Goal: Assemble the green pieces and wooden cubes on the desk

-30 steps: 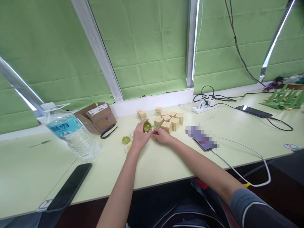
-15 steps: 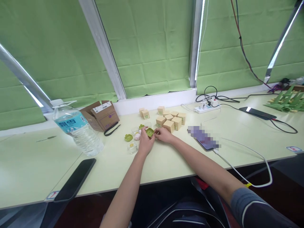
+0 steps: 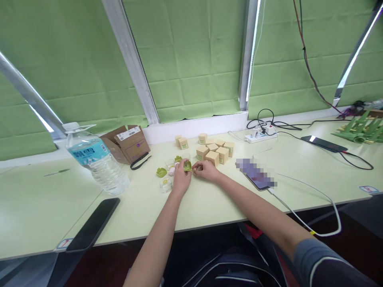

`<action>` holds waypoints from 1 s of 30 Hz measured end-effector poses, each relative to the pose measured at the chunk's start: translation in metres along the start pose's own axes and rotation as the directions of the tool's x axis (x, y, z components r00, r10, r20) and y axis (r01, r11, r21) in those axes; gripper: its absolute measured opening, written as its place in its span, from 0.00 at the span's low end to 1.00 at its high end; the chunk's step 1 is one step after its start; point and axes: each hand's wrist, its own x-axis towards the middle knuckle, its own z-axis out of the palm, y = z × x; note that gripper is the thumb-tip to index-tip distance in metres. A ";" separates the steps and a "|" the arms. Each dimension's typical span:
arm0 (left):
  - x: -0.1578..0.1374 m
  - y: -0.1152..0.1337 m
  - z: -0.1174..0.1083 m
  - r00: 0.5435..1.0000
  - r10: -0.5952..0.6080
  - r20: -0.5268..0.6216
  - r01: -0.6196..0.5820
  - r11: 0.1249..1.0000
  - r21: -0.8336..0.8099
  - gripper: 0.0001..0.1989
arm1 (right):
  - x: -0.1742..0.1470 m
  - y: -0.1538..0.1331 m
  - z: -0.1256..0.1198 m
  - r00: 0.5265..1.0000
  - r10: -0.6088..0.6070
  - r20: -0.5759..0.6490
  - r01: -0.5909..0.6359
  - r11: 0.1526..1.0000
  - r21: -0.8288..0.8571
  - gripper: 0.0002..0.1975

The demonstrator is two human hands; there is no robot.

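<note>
Small green cup (image 3: 188, 166) tilted, pinched just above table

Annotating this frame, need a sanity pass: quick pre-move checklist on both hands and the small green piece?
1. Left hand on the small green piece: ok, fingers wrap it.
2. Right hand meets the piece from the other side: ok; its exact contact cannot be told.
3. Piece raised off the table or resting: cannot tell.
4. Loose green lid and clear cup lie apart from the left hand: ok.
5. Tan cubes behind the right hand, untouched: ok.
6. Water bottle upright, away from both arms: ok.
</note>
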 end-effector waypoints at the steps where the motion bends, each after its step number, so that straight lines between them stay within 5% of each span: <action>1: 0.000 -0.001 0.000 1.000 -0.001 -0.002 0.001 1.000 0.004 0.26 | -0.001 -0.001 -0.001 1.000 0.019 -0.014 -0.019 0.999 0.033 0.11; 5: 0.000 -0.003 0.000 1.000 -0.018 -0.007 0.019 0.999 0.032 0.28 | -0.006 -0.005 -0.006 0.999 0.036 -0.040 -0.031 0.994 0.104 0.11; 16: 0.001 -0.006 0.005 0.994 0.098 0.047 -0.097 0.995 -0.029 0.26 | -0.009 -0.014 -0.005 0.969 -0.191 -0.158 0.192 0.981 -0.011 0.09; 30: 0.000 -0.004 0.006 0.995 0.058 0.077 -0.051 0.995 -0.087 0.24 | -0.009 -0.015 -0.008 0.974 -0.159 -0.163 0.143 0.984 -0.107 0.09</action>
